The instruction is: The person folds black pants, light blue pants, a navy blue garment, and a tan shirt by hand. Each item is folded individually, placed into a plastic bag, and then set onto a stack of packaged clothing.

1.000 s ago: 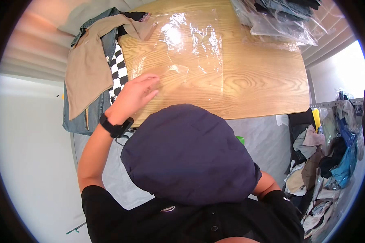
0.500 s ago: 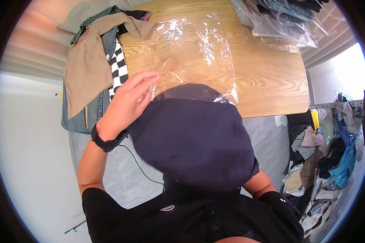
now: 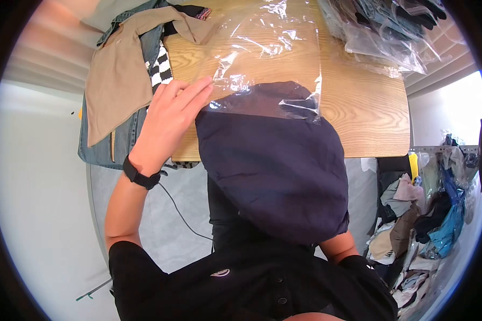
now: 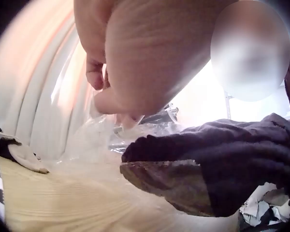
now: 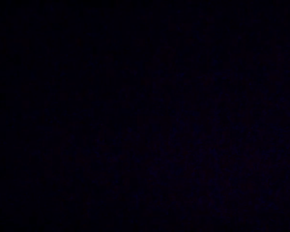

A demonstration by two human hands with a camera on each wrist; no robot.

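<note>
A folded dark navy garment (image 3: 273, 171) hangs in front of the body, and its far end lies inside the mouth of a clear plastic bag (image 3: 276, 51) on the table. At the bag's left edge, my left hand (image 3: 168, 120) pinches the film by the opening. In the left wrist view, the thumb and fingers of that hand (image 4: 150, 58) stand over the garment (image 4: 241, 159), whose covered end shows through the film. My right hand is hidden beneath the garment; only the forearm (image 3: 341, 246) shows. The right wrist view is black.
On the table's left lie a beige top (image 3: 120, 85), blue jeans (image 3: 99, 144) and a black-and-white checkered cloth (image 3: 162, 67). Bagged clothes (image 3: 385, 32) are stacked at the back right of the wooden table (image 3: 364, 101). More clothes (image 3: 407, 214) hang from a rack at right.
The garment has moved forward and its far end has gone into the bag mouth. My left hand has come to the bag's left edge and pinches it, with the mouth lifted.
</note>
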